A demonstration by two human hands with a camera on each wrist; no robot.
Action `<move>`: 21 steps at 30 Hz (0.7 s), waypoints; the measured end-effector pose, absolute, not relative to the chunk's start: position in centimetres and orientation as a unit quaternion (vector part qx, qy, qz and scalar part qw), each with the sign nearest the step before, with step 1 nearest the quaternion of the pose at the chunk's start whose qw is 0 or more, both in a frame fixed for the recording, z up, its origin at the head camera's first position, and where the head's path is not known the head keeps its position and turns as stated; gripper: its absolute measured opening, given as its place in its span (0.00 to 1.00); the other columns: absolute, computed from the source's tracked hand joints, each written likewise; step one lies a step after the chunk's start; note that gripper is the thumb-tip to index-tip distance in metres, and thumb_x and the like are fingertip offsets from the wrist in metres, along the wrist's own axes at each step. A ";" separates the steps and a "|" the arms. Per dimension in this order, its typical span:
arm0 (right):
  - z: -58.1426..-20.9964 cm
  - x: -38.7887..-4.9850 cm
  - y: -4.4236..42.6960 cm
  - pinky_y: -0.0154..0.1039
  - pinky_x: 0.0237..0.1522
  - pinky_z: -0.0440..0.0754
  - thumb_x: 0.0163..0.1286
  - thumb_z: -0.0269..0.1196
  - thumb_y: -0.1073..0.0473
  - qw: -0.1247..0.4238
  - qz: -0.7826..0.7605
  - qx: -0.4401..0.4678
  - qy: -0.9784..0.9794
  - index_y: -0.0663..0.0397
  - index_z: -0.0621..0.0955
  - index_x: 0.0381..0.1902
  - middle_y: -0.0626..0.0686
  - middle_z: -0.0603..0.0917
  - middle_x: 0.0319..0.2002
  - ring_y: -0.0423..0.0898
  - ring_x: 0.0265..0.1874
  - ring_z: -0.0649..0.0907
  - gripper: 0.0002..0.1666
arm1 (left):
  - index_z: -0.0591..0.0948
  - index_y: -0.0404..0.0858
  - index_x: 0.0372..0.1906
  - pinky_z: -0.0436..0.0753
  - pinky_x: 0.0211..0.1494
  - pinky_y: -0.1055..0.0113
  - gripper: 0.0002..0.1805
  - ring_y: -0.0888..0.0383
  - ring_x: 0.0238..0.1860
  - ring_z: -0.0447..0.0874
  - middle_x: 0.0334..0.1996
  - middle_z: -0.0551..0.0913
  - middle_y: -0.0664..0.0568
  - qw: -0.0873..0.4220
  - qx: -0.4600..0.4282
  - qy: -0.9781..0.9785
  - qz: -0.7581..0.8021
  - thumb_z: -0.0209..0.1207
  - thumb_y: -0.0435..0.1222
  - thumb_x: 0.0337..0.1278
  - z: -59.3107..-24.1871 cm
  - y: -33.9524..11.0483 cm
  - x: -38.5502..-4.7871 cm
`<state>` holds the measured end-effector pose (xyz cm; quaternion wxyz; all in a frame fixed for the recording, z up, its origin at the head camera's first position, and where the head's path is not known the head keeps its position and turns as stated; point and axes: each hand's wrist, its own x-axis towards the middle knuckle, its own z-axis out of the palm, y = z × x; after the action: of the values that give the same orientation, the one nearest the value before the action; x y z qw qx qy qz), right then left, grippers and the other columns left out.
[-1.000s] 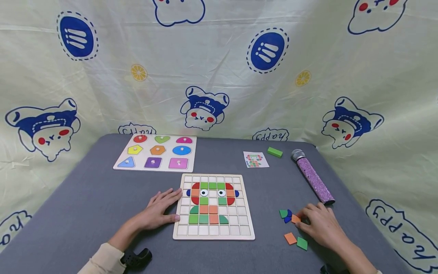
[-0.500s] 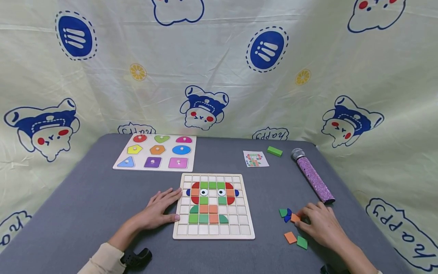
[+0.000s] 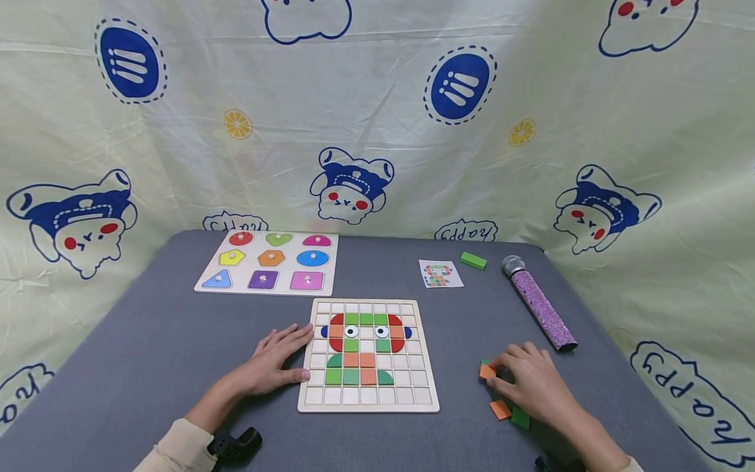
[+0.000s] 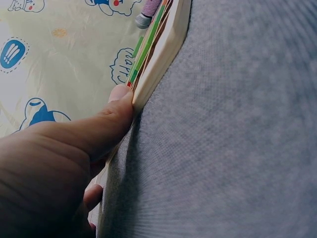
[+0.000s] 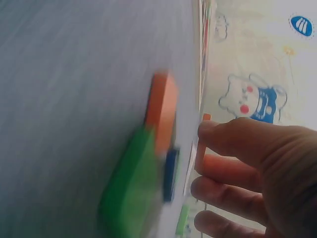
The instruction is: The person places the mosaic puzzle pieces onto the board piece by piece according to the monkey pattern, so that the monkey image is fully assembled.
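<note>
My left hand (image 3: 274, 360) rests along the left edge of a pale grid board (image 3: 421, 396), fingers stretched out, thumb (image 4: 116, 101) touching its rim in the left wrist view. Coloured tiles and two eye tiles form a figure on the board. To the board's right, my right hand (image 3: 533, 383) pinches an orange square tile (image 3: 486, 372) between thumb and fingers; it shows edge-on in the right wrist view. Below that hand lie another orange tile (image 3: 500, 410) and a green tile (image 3: 520, 417). A dark blue piece (image 5: 171, 174) shows in the right wrist view, hidden in the head view.
A white shape puzzle (image 3: 286, 270) with knobbed pieces lies behind the board. Farther right are a pattern card (image 3: 441, 274), a green block (image 3: 474, 261) and a glittery purple microphone (image 3: 539, 305). A printed cloth (image 3: 377, 98) hangs behind the grey table (image 3: 194, 347).
My right hand has moved left, carrying the orange tile off its spot and over the small blue and green pieces. The left hand and board have stayed put.
</note>
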<state>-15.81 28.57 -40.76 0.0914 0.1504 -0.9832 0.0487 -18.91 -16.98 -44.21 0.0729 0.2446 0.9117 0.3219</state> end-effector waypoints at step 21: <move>-40.9 -16.6 16.7 0.38 0.40 0.67 0.52 0.71 0.45 0.106 0.077 0.314 -0.940 0.41 0.85 0.30 0.40 0.80 0.32 0.38 0.36 0.70 0.11 | 0.59 0.39 0.72 0.38 0.71 0.36 0.42 0.39 0.75 0.46 0.73 0.58 0.45 0.074 0.241 0.911 0.325 0.60 0.52 0.56 -44.4 -16.9 -19.0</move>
<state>-16.57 16.72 -40.93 0.1056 0.3139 -0.9405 0.0765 -18.98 -16.94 -44.42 0.0743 0.2411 0.9115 0.3249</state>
